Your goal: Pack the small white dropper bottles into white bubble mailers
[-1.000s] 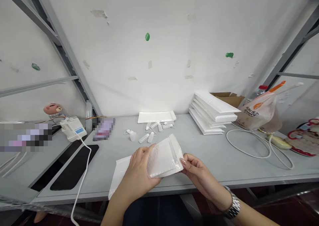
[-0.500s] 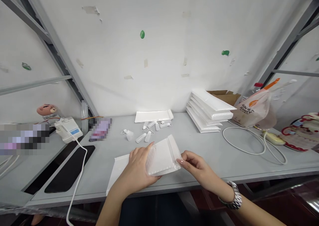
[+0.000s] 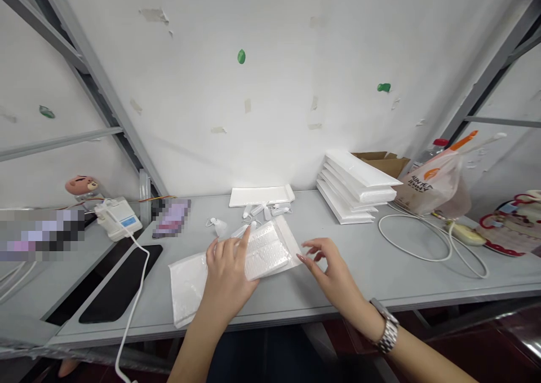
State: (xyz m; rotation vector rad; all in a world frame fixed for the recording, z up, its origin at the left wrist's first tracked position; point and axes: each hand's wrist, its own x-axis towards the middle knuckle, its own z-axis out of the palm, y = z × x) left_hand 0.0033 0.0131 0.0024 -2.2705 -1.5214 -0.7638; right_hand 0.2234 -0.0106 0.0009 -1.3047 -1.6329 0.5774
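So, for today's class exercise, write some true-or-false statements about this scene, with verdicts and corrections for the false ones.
The left hand rests on a bubble mailer. True.
The right hand grips the mailer tightly. False: it is open and holds nothing.
The watch is on the left wrist. False: it is on the right wrist.
A stack of white mailers lies on the table. True.
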